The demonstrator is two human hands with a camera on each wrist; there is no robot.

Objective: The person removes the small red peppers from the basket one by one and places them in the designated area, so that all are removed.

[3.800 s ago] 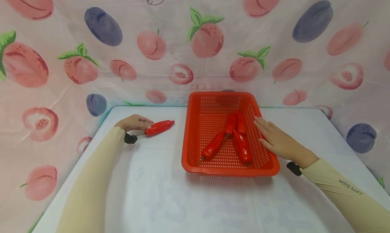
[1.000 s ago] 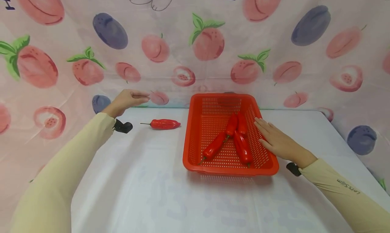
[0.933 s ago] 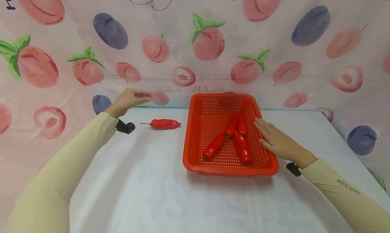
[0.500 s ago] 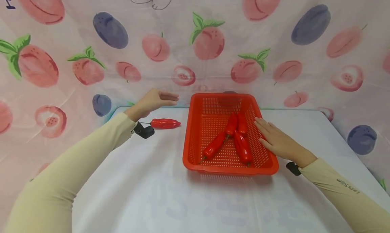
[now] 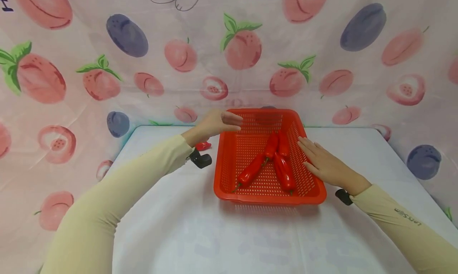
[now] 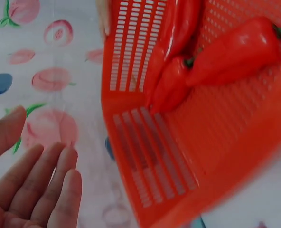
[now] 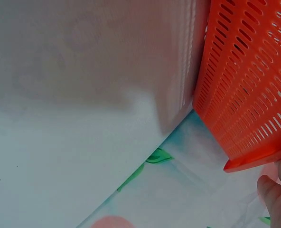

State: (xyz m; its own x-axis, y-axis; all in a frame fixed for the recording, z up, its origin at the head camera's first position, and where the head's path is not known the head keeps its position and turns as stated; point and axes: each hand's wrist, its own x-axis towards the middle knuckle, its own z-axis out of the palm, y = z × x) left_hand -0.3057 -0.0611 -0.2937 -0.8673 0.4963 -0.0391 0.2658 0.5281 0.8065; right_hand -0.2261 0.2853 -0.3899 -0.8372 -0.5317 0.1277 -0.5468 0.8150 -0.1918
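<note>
My left hand hovers over the back left rim of a red plastic basket, fingers extended and apart from the thumb. In the left wrist view that hand holds nothing. Several glossy red peppers with green stems lie in the basket, one pepper at the front left and another pepper on the right. A further red pepper lies on the table left of the basket, mostly hidden behind my left wrist. My right hand rests with straight fingers on the basket's right rim.
The white table meets a fruit-printed cloth at its back edge. A black wrist camera sticks out below the left wrist, another black camera below the right.
At first my left hand was on the loose pepper. It let go, rose, then swept right over the basket's rim. That pepper lies more level than before. The right hand has stayed put.
</note>
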